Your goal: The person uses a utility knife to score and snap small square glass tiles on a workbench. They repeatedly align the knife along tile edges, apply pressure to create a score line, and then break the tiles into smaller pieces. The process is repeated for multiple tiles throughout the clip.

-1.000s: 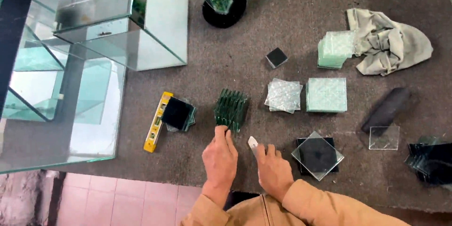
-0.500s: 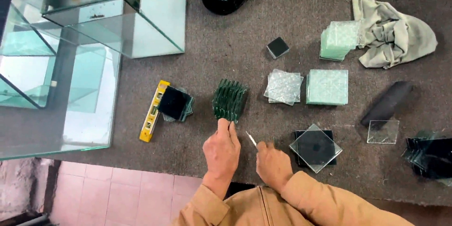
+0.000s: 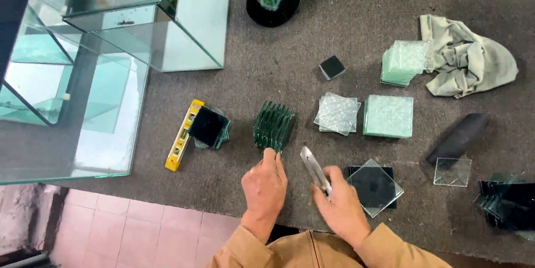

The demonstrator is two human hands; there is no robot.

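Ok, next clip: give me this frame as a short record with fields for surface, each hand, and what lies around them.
surface: grey carpeted worktop
left hand: fingertips at the near edge of the fanned stack of green glass pieces
right hand: holds a slim metal tool, tip pointing up and left
beside right hand: clear glass square on a black square
left of stack: yellow spirit level, black square on glass
beyond: textured glass stacks, crumpled cloth, glass tanks

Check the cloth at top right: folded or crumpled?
Crumpled: the beige cloth lies bunched in irregular folds on the grey mat.
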